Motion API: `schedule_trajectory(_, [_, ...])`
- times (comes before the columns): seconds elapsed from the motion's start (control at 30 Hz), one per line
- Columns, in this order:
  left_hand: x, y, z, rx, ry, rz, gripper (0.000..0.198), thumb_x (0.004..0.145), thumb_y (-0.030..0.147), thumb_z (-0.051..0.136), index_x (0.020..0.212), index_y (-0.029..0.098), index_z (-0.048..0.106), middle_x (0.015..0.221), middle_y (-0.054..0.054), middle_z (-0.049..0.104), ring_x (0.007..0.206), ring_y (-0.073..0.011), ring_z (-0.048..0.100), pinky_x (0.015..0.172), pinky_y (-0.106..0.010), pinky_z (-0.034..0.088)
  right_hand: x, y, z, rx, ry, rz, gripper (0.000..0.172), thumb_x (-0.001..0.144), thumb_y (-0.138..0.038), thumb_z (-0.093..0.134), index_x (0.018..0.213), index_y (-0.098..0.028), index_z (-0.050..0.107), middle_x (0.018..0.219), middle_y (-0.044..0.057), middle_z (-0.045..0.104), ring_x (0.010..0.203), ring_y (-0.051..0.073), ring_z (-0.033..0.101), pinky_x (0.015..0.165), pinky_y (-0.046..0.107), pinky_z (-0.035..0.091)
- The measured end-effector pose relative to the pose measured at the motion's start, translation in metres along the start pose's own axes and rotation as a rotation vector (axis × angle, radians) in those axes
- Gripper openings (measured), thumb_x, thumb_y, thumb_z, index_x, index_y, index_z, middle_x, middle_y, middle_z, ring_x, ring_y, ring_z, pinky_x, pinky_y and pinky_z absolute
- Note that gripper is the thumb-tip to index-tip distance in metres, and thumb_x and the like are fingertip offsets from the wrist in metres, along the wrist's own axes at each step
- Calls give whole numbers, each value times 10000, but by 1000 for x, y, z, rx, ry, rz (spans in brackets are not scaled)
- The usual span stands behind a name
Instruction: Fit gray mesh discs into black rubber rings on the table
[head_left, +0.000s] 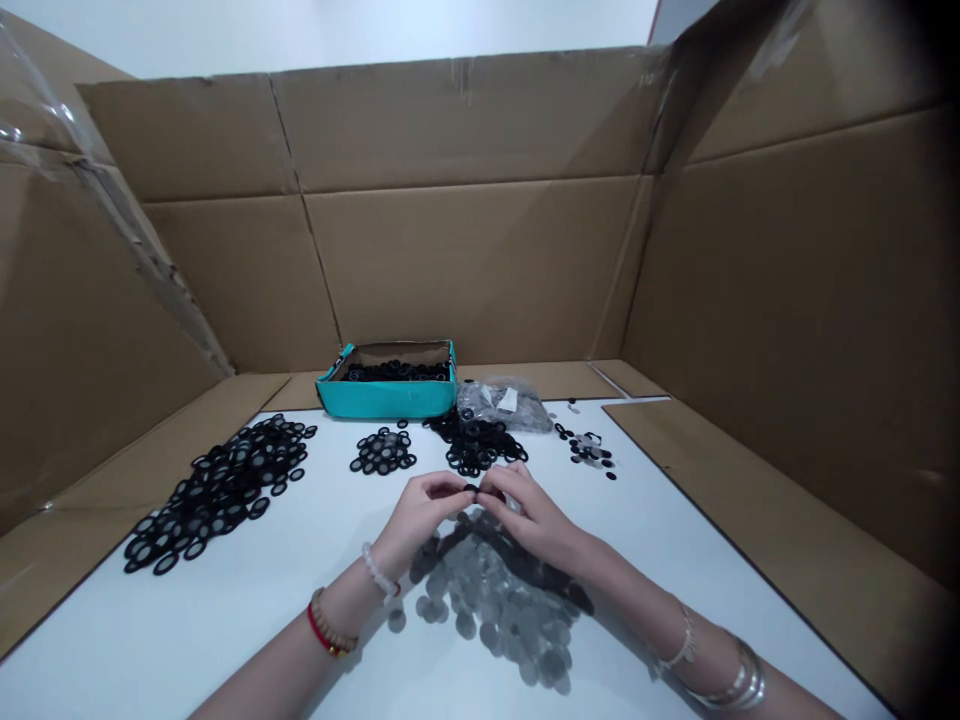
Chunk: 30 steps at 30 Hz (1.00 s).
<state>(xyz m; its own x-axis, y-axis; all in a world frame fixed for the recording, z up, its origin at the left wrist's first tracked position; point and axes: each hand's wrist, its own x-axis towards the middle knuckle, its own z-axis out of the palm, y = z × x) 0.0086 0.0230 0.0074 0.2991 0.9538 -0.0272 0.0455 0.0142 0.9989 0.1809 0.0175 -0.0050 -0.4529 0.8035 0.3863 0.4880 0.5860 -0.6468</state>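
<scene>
My left hand [426,512] and my right hand [527,508] meet at the middle of the table, fingertips pinched together. Between them they grip a small black ring [471,489], partly covered by the fingers; whether a disc sits in it I cannot tell. Under my wrists lies a spread of thin translucent grey discs [495,600]. Just beyond my fingertips is a heap of black rings [480,445]. To its left sits a smaller pile of black rings with grey centres [383,452].
A large pile of black rings with grey centres [225,490] stretches along the left. At the back stand a teal box [386,401] holding black rings and a clear plastic bag [510,402]. Loose small pieces [592,450] lie back right. Cardboard walls [472,270] enclose the white table [300,620].
</scene>
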Motion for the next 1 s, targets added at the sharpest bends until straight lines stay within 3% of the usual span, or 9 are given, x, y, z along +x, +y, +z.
schedule_trajectory(0.23, [-6, 10, 0, 109, -52, 105, 115, 713, 245, 657, 686, 135, 644, 666, -12, 569, 642, -139, 512, 601, -243, 399, 2, 3, 1, 190, 7, 107, 311, 898, -405, 444, 669, -194, 466, 672, -19, 481, 700, 164, 424, 671, 276, 326])
schedule_trajectory(0.4, [-9, 7, -6, 394, 124, 609, 98, 780, 173, 587, 741, 177, 677, 781, -57, 593, 782, -192, 563, 720, -310, 438, 6, 1, -4, 577, -72, 133, 307, 882, -477, 436, 808, -188, 512, 708, -12, 501, 672, 143, 461, 636, 255, 362])
schedule_trajectory(0.5, [-10, 4, -9, 509, 129, 732, 157, 802, 162, 551, 800, 216, 699, 824, -67, 594, 829, -205, 569, 768, -332, 445, 6, -2, -5, 638, -66, 178, 307, 851, -472, 496, 765, -179, 528, 682, -12, 513, 661, 140, 473, 634, 252, 371])
schedule_trajectory(0.57, [-10, 5, -9, 485, 129, 652, 173, 812, 175, 539, 896, 229, 681, 891, -70, 604, 887, -210, 568, 826, -335, 437, 6, -3, -6, 631, -28, 223, 301, 830, -461, 531, 727, -178, 522, 646, -20, 508, 627, 133, 466, 608, 246, 365])
schedule_trajectory(0.67, [-9, 9, -8, 254, 92, 413, 232, 823, 226, 533, 1043, 215, 603, 976, -70, 624, 932, -209, 576, 852, -319, 442, 6, -2, -7, 606, 9, 273, 321, 825, -473, 527, 697, -180, 509, 614, -25, 499, 583, 125, 448, 578, 242, 360])
schedule_trajectory(0.77, [-7, 11, -6, 52, 6, 212, 234, 802, 285, 563, 1009, 179, 592, 972, -73, 638, 918, -209, 588, 816, -298, 461, 6, 1, -7, 570, 4, 269, 323, 829, -465, 525, 682, -177, 509, 601, -27, 489, 568, 121, 440, 569, 240, 359])
schedule_trajectory(1.0, [-4, 4, -1, 13, 34, 112, 239, 691, 274, 685, 876, 160, 586, 832, -33, 600, 794, -158, 566, 735, -256, 451, 6, -1, -5, 428, -18, 170, 228, 856, -371, 511, 738, -177, 533, 692, -13, 512, 667, 139, 481, 615, 240, 373])
